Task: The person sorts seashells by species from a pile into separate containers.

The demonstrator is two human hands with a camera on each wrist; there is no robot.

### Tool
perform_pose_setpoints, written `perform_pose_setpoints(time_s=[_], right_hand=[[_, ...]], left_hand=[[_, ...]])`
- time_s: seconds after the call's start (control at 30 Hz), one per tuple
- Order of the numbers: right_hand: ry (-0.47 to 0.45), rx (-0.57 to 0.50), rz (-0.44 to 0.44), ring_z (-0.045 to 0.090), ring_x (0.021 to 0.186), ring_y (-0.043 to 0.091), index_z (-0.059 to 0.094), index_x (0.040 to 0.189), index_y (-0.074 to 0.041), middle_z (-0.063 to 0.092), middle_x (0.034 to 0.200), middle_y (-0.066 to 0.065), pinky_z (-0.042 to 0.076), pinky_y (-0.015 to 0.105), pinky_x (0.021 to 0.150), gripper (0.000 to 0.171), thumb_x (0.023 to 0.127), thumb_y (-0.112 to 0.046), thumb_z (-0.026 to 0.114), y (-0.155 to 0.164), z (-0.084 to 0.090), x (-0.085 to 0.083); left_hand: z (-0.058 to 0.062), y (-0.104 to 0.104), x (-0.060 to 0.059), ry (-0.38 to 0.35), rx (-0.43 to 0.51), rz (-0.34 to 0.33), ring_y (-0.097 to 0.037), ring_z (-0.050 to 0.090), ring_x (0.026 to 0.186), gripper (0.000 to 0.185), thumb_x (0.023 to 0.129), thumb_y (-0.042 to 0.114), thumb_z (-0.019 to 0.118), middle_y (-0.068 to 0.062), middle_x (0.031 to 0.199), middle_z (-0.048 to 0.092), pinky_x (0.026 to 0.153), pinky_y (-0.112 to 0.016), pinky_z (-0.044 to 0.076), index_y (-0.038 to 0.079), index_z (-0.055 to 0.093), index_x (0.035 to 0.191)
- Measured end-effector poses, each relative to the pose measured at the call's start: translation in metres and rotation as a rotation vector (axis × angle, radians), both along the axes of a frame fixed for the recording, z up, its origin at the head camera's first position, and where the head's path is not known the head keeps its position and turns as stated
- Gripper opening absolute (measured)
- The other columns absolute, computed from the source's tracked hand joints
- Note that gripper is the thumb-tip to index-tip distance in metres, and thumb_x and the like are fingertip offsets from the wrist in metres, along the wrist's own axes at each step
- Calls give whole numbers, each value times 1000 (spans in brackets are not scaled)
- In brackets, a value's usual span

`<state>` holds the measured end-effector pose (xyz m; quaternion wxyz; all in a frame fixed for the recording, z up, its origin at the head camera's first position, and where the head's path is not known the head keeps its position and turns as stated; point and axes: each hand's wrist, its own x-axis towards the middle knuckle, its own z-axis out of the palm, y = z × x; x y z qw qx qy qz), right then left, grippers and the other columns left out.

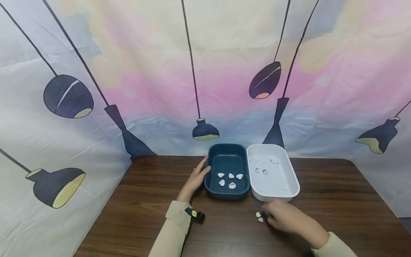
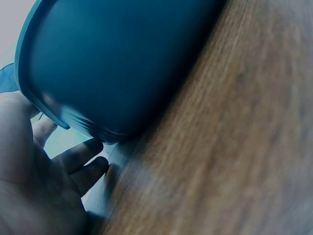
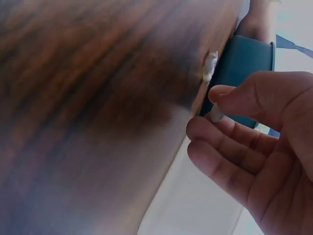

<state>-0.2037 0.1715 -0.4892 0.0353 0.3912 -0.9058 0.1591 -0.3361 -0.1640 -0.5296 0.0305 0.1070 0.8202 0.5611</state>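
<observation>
My left hand [image 1: 196,177] rests against the left side of a dark teal tray [image 1: 227,196], thumb at the rim and fingers along the outer wall. Inside this tray lie several white seashells [image 1: 232,185], spaced apart. In the right wrist view my right hand [image 3: 249,137] pinches a small pale seashell [image 3: 216,113] between thumb and fingers. From the head view, that hand [image 1: 285,216] is low over the table in front of the white tray [image 1: 274,184], slightly blurred. Two loose shells [image 1: 260,220] lie on the table just left of its fingertips.
The two trays stand side by side at the back of the brown wooden table [image 1: 154,200]. Two small shells [image 1: 264,172] and some dark flecks lie in the white tray. A cloth printed with hanging lamps [image 1: 205,130] hangs directly behind the table.
</observation>
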Motion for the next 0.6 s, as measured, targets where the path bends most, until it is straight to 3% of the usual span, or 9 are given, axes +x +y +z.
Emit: perform_pose_setpoints(time_s=[0.23, 0.6], right_hand=[[-81, 9, -12, 42, 66, -1, 69, 79, -16, 49, 75, -13, 43, 20, 56, 18, 73, 2, 69, 0, 6, 4], [-112, -25, 29, 48, 71, -2, 71, 81, -17, 56, 79, -12, 49, 22, 62, 23, 72, 4, 66, 2, 22, 4]], left_hand=[[0, 0, 0, 3, 0, -4, -31, 29, 146, 55, 104, 43, 46, -2, 161, 28, 118, -56, -7, 31, 31, 155], [4, 0, 1, 0, 9, -14, -36, 25, 147, 57, 105, 37, 45, -8, 162, 24, 116, -61, -9, 23, 26, 158]])
